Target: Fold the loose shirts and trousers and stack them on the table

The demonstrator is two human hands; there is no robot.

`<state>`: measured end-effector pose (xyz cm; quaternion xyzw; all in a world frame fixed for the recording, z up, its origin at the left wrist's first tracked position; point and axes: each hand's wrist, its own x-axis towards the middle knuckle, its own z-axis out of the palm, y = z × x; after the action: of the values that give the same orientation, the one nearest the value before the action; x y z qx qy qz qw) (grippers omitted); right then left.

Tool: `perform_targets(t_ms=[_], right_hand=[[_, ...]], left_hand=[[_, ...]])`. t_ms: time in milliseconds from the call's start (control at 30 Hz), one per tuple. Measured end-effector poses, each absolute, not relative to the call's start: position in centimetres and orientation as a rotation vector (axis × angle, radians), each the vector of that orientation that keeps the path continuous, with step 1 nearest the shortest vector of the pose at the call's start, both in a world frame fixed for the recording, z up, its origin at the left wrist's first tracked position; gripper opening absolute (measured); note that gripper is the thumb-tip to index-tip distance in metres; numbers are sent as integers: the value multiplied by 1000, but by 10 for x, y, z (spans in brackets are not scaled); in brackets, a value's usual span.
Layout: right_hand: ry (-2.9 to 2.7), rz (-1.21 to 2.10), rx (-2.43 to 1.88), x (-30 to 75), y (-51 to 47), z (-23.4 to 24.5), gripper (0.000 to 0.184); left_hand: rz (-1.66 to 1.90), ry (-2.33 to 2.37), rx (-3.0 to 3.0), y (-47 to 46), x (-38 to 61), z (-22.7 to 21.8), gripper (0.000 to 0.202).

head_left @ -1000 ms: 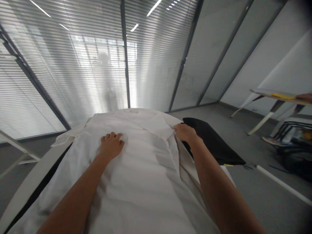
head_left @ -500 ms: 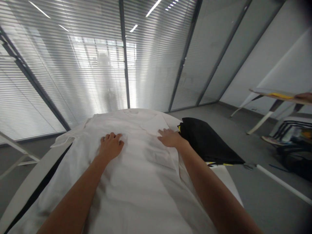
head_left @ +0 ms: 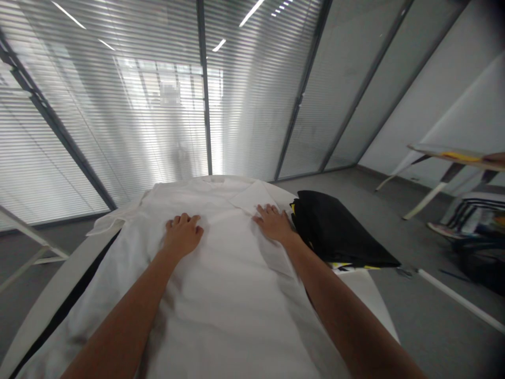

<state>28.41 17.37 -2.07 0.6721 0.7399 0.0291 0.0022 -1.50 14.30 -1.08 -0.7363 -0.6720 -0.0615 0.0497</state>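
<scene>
A white garment (head_left: 232, 279), perhaps a shirt, lies spread over a white table (head_left: 374, 295) with a rounded far edge. My left hand (head_left: 183, 234) rests palm down on the cloth left of the middle, its fingers bent a little and apart. On the other side, my right hand (head_left: 273, 223) lies flat with spread fingers beside a folded-over flap (head_left: 252, 197) of the garment. Neither hand holds anything. Soft creases run through the fabric between my forearms, and its near part runs out of view.
Folded black cloth or bags (head_left: 335, 226) with yellow edges lie to the right of my right hand. A black strip (head_left: 74, 287) runs along the table's left side. Glass partitions with blinds (head_left: 158, 131) stand beyond. Another table (head_left: 445, 152) is at the far right, with part of a person's hand (head_left: 495, 157).
My right hand has shifted slightly on the cloth, and the fabric between my hands looks smoother. My left hand has hardly moved. The camera view has turned a little.
</scene>
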Motion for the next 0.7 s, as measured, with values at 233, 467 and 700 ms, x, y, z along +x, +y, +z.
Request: perform_targets(t_ms=[233,467,700], right_hand=[[2329,140,2046,291,168,11,50],[2291,-38,1890,296,162,24,66],[2392,-101,1942,305,169,34,45]], left_hand=[[-201,-2020,-2253,143,-16,-11,45],[-183,-2037,-2253,142,-15,-7,46],[-208,-2017,-2260,143,-16,-11,46]])
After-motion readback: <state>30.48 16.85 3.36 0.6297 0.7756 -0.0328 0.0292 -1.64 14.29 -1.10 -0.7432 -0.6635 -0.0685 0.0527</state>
